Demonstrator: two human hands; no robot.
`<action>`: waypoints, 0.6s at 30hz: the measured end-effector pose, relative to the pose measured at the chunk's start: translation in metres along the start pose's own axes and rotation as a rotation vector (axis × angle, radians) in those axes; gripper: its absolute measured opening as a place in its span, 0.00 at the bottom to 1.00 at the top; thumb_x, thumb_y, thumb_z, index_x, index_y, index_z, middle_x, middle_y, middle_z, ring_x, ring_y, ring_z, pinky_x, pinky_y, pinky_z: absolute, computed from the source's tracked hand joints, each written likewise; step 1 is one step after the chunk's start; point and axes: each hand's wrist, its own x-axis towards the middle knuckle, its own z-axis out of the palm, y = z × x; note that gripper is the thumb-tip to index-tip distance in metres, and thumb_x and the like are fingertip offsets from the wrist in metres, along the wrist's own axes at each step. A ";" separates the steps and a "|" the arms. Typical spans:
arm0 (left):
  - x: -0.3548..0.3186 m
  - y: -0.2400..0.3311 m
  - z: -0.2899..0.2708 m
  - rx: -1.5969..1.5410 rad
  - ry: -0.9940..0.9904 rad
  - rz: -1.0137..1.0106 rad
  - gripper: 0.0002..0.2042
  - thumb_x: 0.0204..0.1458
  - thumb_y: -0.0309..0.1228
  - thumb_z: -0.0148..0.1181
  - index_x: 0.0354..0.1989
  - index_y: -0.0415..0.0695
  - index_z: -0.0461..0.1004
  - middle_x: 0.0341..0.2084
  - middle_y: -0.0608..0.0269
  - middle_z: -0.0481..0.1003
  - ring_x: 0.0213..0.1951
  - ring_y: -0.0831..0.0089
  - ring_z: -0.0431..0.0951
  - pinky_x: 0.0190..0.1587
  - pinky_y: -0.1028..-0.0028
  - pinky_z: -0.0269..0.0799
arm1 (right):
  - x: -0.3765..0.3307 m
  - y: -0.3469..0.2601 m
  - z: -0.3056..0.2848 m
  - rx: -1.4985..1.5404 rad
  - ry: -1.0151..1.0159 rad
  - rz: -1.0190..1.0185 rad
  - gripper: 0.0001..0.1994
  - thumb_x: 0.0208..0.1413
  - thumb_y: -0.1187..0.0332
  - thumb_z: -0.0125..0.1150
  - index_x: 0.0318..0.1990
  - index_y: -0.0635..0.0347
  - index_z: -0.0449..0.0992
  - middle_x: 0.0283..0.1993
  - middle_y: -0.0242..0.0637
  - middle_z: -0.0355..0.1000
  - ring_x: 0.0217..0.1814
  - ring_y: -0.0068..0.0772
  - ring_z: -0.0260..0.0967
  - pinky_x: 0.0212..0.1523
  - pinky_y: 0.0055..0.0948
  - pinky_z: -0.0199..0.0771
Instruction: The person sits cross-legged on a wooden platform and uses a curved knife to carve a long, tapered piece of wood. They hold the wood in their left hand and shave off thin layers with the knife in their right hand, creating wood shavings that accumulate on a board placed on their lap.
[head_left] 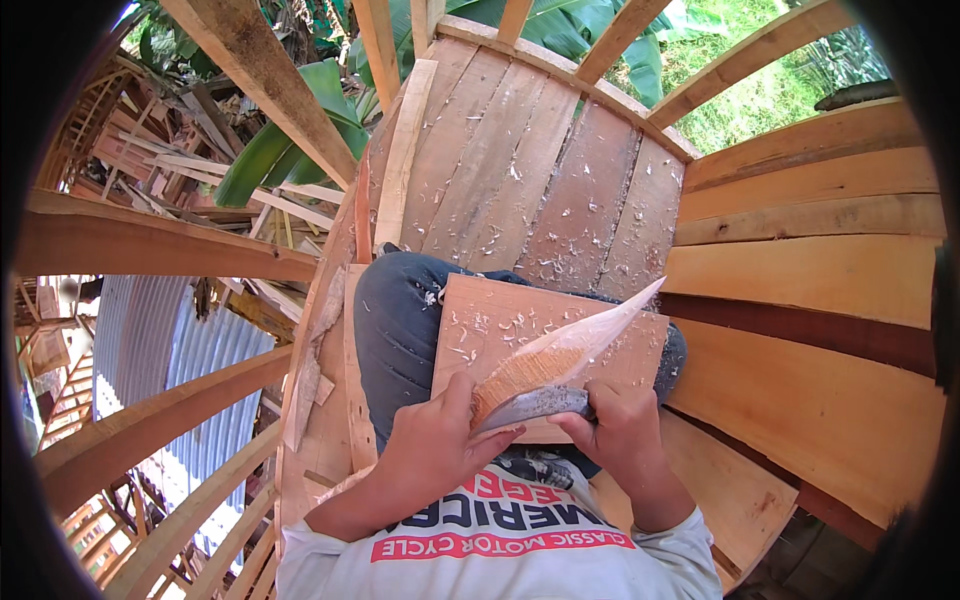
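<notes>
A pale, carved piece of wood point(575, 345) slants over a flat board on my lap. It tapers to a sharp point at the upper right, and its near part is rougher and browner. My left hand point(437, 432) is closed around its near end. Along its near side lies a long grey, speckled piece point(540, 403), whose kind I cannot make out. My right hand point(622, 430) pinches the right end of that grey piece. The left fingers also reach beneath its other end. The square wooden board point(465, 345) has curled shavings on it.
My legs point(398, 330) are bent under the board. Shavings are scattered over the plank floor point(560, 190) ahead. Horizontal planks point(800, 270) form a wall at the right. Upright timbers point(170, 245) stand at the left, with corrugated metal sheets point(210, 370) beyond them.
</notes>
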 end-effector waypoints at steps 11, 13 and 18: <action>-0.001 -0.005 0.000 -0.054 -0.028 -0.081 0.29 0.49 0.48 0.64 0.44 0.34 0.61 0.24 0.44 0.74 0.27 0.47 0.78 0.27 0.59 0.74 | 0.003 0.023 0.008 0.030 0.127 0.242 0.20 0.49 0.56 0.68 0.21 0.65 0.70 0.18 0.47 0.65 0.19 0.51 0.66 0.20 0.37 0.63; 0.000 -0.004 0.002 -0.055 -0.044 -0.095 0.29 0.49 0.48 0.64 0.44 0.34 0.62 0.24 0.44 0.74 0.27 0.47 0.78 0.27 0.58 0.74 | 0.002 0.016 0.008 0.070 0.112 0.170 0.21 0.47 0.55 0.69 0.20 0.64 0.69 0.17 0.47 0.65 0.20 0.52 0.66 0.20 0.38 0.63; -0.002 -0.007 0.000 -0.064 -0.014 -0.108 0.29 0.49 0.48 0.63 0.43 0.34 0.61 0.24 0.45 0.74 0.27 0.46 0.78 0.28 0.58 0.74 | 0.006 0.044 0.000 -0.051 0.208 0.328 0.21 0.48 0.55 0.68 0.21 0.64 0.69 0.17 0.48 0.64 0.19 0.53 0.65 0.20 0.38 0.62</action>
